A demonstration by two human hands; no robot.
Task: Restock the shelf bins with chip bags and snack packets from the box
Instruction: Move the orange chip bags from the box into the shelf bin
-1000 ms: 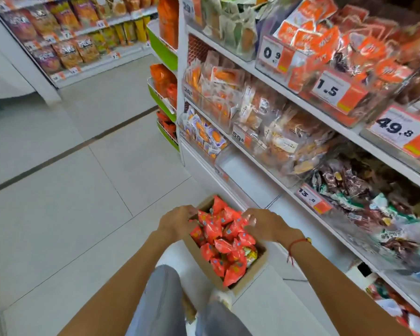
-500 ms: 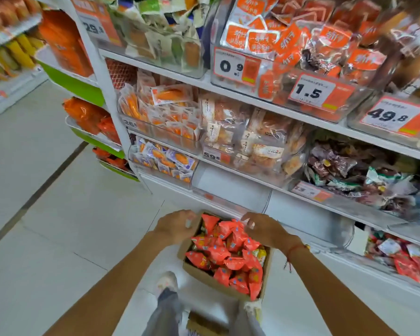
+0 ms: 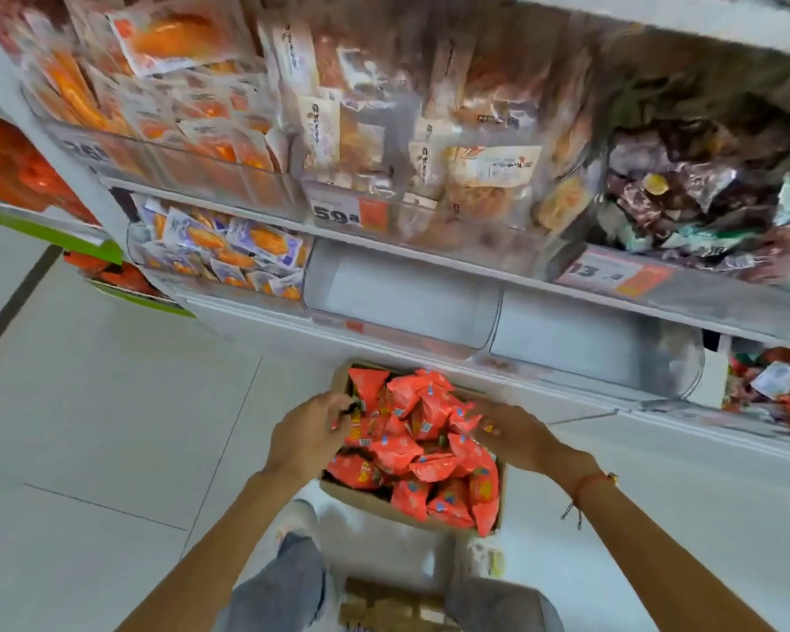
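**Box of red snack packs held right under two bare bins**

So both hands are on the brown cardboard box (image 3: 375,499), which is heaped with shiny red-orange snack packets (image 3: 418,449). The left hand (image 3: 309,437) is curled over the box's left edge, fingers bent in toward the packets; looks like it's gripping the rim, though I can't tell if a packet is pinched in there too. The right hand (image 3: 518,437) lies flatter on the right side, fingers spread loosely over the pile, with a thin red string bracelet (image 3: 589,483) on that wrist. Can't tell if it actually has hold of anything.

The box sits low, in front of the person's grey-trousered legs (image 3: 293,581), above the pale tiled floor (image 3: 110,426). Just past it, on the bottom white shelf (image 3: 429,346), are two clear plastic bins (image 3: 402,296), side by side. The clear bin (image 3: 220,253) left of them holds purple-and-orange packets.
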